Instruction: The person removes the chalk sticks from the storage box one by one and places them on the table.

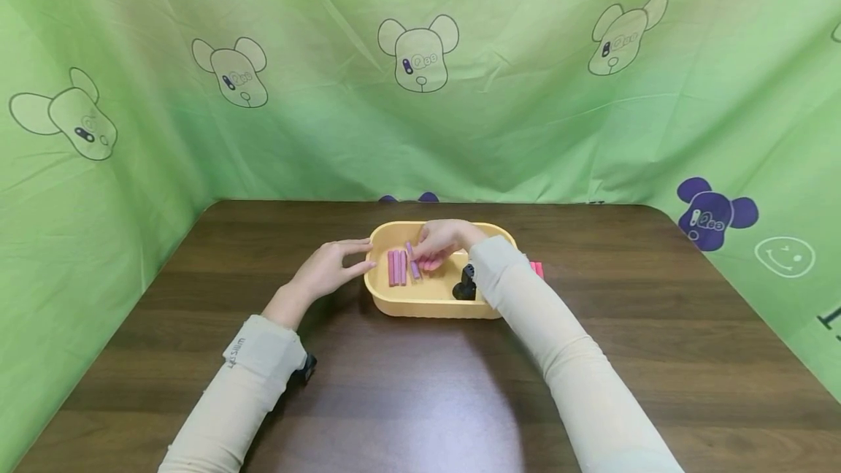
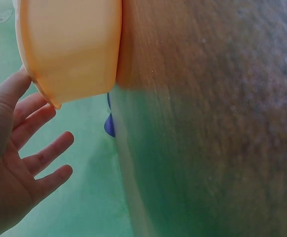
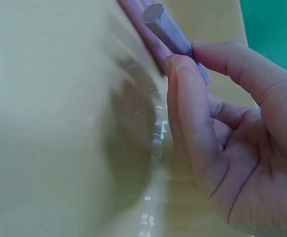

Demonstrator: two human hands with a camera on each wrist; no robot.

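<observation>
A yellow oval basin [image 1: 434,308] stands on the table, with several pink and purple sticks [image 1: 397,268] lying side by side in its left part. Inside it, my right hand [image 1: 442,241] pinches a purple six-sided stick [image 3: 169,30] between thumb and fingertips, just right of that row. The held stick leans at a slant in the head view. My left hand [image 1: 331,266] is at the basin's left end, thumb and fingers spread. In the left wrist view its thumb [image 2: 16,86] touches the rim, while the outer fingers stand away from it.
More pink sticks [image 1: 538,268] show beyond the basin's right end, partly hidden by the right sleeve. A small black device [image 1: 465,287] shows by the right wrist, another [image 1: 306,368] under the left. A green printed curtain [image 1: 420,144] hangs behind the brown wooden table [image 1: 394,393].
</observation>
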